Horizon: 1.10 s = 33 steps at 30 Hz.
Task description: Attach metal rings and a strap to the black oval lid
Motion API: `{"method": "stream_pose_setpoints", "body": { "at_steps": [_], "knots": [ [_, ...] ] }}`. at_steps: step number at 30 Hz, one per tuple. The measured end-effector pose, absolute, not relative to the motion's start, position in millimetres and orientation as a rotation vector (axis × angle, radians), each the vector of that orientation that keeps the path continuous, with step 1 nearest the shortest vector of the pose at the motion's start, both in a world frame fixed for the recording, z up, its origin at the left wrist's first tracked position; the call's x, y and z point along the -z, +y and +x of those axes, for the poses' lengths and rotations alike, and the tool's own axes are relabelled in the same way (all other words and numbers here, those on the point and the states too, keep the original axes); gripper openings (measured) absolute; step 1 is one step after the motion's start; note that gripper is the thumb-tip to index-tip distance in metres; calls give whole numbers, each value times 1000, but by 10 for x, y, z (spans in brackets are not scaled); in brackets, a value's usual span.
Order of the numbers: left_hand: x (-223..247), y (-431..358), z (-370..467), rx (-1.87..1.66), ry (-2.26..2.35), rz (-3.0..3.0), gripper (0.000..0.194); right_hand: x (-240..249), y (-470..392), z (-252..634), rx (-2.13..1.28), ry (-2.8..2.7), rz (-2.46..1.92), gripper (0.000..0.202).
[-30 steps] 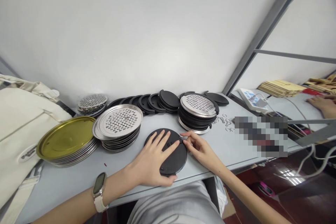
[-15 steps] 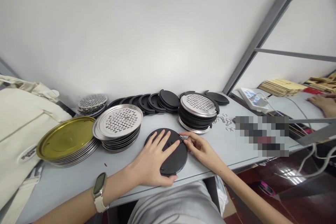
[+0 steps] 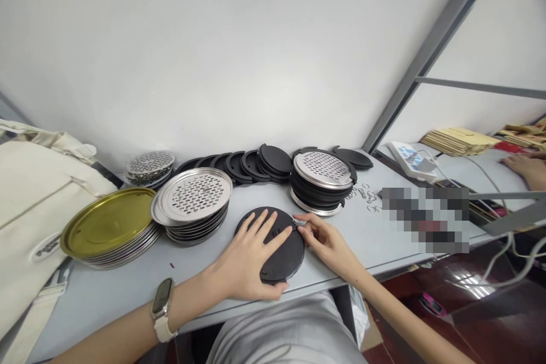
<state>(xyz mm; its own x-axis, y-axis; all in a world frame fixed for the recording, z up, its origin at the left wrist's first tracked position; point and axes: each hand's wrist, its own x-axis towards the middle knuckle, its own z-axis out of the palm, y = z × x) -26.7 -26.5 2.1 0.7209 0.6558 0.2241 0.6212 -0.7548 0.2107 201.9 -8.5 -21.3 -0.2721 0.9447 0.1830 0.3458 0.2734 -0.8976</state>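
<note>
Disc point(image 3: 286, 259) partly beneath left hand point(image 3: 249, 259)

Through my feed I see a pale grey table point(image 3: 371, 244) bearing a gold-topped stack point(image 3: 108, 224), perforated-topped stacks point(image 3: 196, 196), a black disc point(image 3: 290, 255), metal rings point(image 3: 373, 209).

It looks like a small workshop or assembly room: the grey tabletop point(image 3: 128, 290) carries stacks of matching gold lids point(image 3: 111, 222), perforated metal discs point(image 3: 200, 193) and black discs point(image 3: 276, 160), plus loose metal rings point(image 3: 371, 197). Alongside, another person's hand point(image 3: 522, 166) rests near piled yellow packets point(image 3: 460, 141).
</note>
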Motion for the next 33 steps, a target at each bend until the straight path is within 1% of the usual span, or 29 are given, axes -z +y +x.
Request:
{"method": "stream_pose_setpoints", "body": {
  "at_steps": [10,21,26,33],
  "knots": [
    [-31,-270,-264,-378,1067,2805,96,227,-109,2006,-929,-1793,-1187,28],
    [-32,-268,-259,-383,1056,2796,96,209,-156,1981,-777,-1885,-1219,25],
    [-37,-273,-252,-369,1054,2803,96,189,-191,1966,-741,-1923,-1236,28],
    [-33,-278,-248,-327,1069,2818,96,214,-174,1994,-773,-1907,-1233,31]
  ]
}}
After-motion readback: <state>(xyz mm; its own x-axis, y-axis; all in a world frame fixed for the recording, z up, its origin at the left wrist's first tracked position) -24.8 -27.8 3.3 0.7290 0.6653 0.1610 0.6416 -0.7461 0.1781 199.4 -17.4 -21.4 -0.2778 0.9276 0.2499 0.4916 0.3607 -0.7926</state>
